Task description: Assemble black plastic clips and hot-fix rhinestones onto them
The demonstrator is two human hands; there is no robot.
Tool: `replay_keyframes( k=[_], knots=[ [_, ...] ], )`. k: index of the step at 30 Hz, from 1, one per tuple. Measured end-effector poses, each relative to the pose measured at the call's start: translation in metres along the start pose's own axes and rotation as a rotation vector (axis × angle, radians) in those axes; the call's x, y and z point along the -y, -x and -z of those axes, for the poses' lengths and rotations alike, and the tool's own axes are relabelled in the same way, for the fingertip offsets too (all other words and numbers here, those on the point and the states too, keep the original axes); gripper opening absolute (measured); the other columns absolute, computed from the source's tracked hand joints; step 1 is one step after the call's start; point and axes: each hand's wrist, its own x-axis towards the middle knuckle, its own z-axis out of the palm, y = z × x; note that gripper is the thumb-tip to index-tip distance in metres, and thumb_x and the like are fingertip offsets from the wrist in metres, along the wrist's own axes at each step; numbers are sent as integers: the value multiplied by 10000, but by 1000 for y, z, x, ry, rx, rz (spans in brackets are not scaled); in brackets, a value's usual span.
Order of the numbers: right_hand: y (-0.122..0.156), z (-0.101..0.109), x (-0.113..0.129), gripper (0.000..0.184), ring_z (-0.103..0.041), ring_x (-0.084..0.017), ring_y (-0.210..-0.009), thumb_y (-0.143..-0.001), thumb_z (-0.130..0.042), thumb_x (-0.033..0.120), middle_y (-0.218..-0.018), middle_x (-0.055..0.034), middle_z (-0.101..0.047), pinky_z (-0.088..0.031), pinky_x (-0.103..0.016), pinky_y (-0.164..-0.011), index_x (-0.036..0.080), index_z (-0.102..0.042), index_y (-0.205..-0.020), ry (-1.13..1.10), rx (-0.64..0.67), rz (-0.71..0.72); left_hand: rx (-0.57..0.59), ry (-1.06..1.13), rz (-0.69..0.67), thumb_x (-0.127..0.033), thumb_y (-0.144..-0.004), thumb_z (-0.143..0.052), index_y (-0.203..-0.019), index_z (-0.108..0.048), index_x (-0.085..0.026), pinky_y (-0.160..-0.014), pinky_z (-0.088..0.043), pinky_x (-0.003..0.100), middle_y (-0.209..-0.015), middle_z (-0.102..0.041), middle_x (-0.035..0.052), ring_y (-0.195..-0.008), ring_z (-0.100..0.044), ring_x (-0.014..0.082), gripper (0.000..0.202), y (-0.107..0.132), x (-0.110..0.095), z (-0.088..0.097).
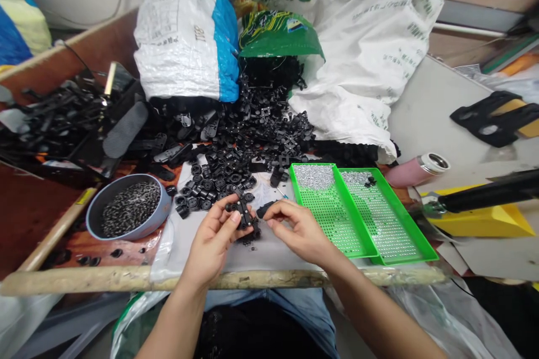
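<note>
Between the thumb and fingers of my left hand (217, 234) is a black plastic part (243, 217) with small shiny metal dots on it. My right hand (300, 230) is just to its right, fingers curled into a pinch; whatever is between the fingertips is too small to make out. A dark piece (265, 208) shows right beside those fingertips, and I cannot tell if it is gripped. Under the hands, tiny black bits (252, 244) lie on the pale sheet (185, 252). Round black caps (206, 188) are heaped just beyond my left hand.
A blue bowl (165, 210) of small dark pieces stands at left. Two green trays (376, 252) with small silvery pieces lie at right, near a pink flask (408, 173). Black parts (269, 118) pile up behind, below white sacks (177, 61). A wooden rail (261, 279) edges the front.
</note>
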Motion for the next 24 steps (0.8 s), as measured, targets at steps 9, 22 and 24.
replay_keyframes(
  k=[9, 22, 24],
  knots=[
    [-1, -4, 11, 76, -660, -146, -794, -915, -600, 190, -881, -21, -723, -513, -274, -706, 204, -674, -920, -34, 13, 24, 30, -116, -36, -393, -842, -763, -1229, -648, -249, -814, -628, 328, -977, -724, 28, -963, -703, 206, 429, 1, 5, 0],
    [0, -1, 9, 89, -666, -147, -821, -940, -594, 182, -904, -17, -714, -516, -266, -719, 212, -675, -963, 10, 28, 26, 14, -117, 14, -417, -791, -811, -1153, -660, -232, -741, -639, 262, -869, -651, -9, -858, -670, 148, 433, 0, 4, -6],
    [1, -1, 10, 88, -665, -150, -823, -941, -595, 172, -904, -17, -710, -517, -267, -719, 213, -670, -961, 35, 16, 55, -8, -96, 42, -417, -765, -831, -1120, -664, -224, -706, -639, 254, -854, -644, -12, -832, -664, 144, 438, -1, 4, -9]
  ],
)
